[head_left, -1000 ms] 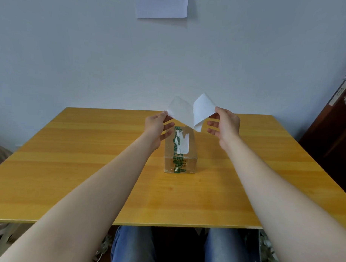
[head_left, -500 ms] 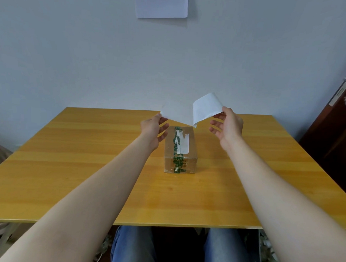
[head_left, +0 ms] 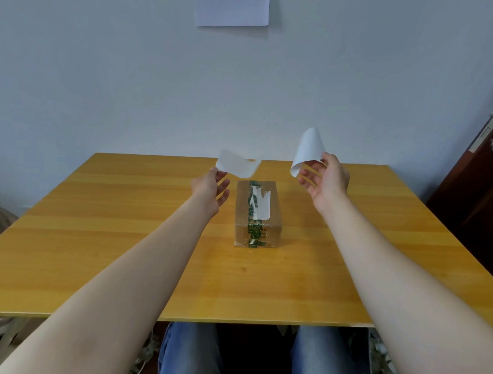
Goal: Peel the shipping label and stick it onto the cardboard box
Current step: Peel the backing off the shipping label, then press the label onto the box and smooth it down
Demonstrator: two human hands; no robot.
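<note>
I've pulled the 2 sheets apart: left hand (head_left: 210, 187) pinches label (head_left: 236, 165), right hand (head_left: 325, 179) pinches backing (head_left: 308, 149); box (head_left: 258, 212) runs lengthwise away from me.

Yellow wooden table (head_left: 98, 237) against pale wall (head_left: 104, 70); dark door (head_left: 479, 195) at right.

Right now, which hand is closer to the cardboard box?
Left. The left hand hovers just beside the cardboard box, off its far left corner, pinching one white sheet. The right hand is higher and farther right, holding the curled sheet.
</note>
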